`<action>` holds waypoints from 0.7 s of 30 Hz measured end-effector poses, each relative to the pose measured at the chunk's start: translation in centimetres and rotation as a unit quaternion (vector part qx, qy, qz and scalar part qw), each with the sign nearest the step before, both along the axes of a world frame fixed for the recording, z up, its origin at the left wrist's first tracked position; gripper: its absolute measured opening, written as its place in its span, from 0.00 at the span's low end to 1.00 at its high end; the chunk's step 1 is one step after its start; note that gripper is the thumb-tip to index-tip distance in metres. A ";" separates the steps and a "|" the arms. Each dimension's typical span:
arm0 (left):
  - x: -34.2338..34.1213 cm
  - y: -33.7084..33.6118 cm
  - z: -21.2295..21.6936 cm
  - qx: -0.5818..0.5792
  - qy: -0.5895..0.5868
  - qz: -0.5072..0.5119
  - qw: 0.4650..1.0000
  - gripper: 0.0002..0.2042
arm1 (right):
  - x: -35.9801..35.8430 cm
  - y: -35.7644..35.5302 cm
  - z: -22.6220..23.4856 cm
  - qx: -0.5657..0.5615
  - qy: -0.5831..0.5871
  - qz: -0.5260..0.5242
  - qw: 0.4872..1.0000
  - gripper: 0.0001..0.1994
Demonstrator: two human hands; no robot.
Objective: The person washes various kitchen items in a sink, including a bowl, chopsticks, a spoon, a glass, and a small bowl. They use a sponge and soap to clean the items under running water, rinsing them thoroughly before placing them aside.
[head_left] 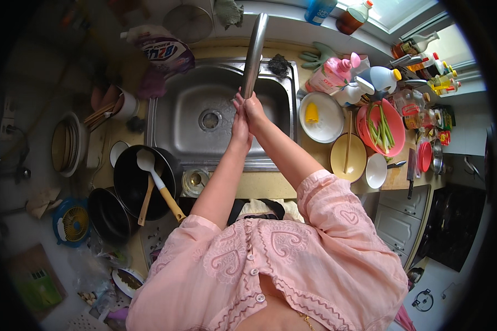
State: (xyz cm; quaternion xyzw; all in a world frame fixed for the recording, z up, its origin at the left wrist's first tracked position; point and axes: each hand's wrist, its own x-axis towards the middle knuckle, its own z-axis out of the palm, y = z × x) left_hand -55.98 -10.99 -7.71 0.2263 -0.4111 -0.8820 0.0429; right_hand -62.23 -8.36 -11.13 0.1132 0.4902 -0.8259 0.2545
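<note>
My two hands are together over the sink (pixel 171 132), just below the end of the steel faucet spout (pixel 254 60). My left hand (pixel 240 124) has its fingers stretched out, pointing away from me. Against it from the right lies my right hand (pixel 253 112), its fingers also extended and partly hidden at the spout end. Neither hand holds an object. Wet sheen shows on the steel basin around the drain (pixel 210 119). A dark scouring pad (pixel 279 65) rests on the sink's far right corner.
Right of the sink stand a white bowl (pixel 328 129) with a yellow piece, a yellow bowl (pixel 350 160), a pink basin (pixel 398 132) of green stalks, bottles and a knife (pixel 411 172). Left are a black pot (pixel 130 185) with a ladle (pixel 159 179), and stacked bowls (pixel 82 140).
</note>
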 end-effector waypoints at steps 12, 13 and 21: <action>-2.4 -3.3 -1.2 0.188 -0.027 0.021 0.982 0.18 | 5.4 3.0 3.9 0.190 0.346 0.093 0.914 0.15; -2.3 -3.2 -1.1 0.170 -0.053 0.040 0.983 0.18 | 5.6 3.3 3.7 0.309 0.483 0.083 0.815 0.16; -1.0 -1.4 0.6 -0.137 -0.157 0.045 0.977 0.27 | 2.3 1.7 5.9 0.459 0.483 0.120 0.736 0.14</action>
